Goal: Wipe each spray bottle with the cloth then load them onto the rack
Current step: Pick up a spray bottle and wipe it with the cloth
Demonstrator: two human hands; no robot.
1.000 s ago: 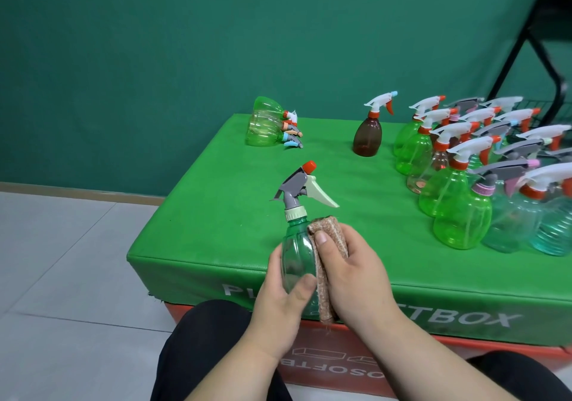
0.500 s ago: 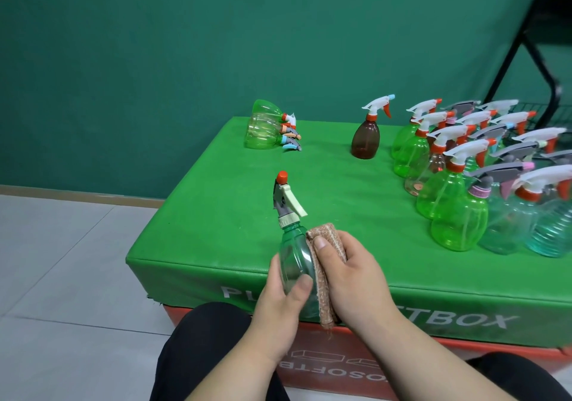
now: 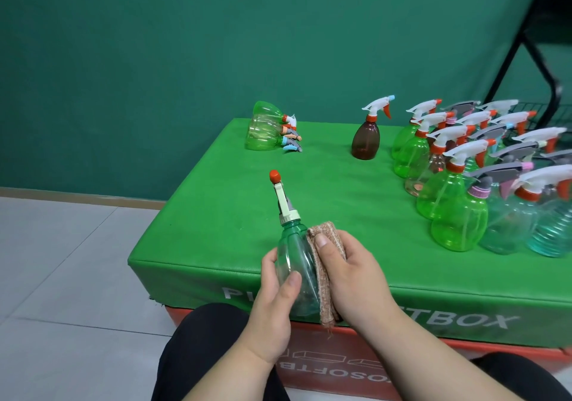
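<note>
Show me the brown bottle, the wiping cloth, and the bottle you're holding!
brown bottle (image 3: pixel 365 142), head view, on its round belly.
cloth (image 3: pixel 325 228), head view, on its top fold.
held spray bottle (image 3: pixel 295 252), head view, on its clear green body below the neck.
</note>
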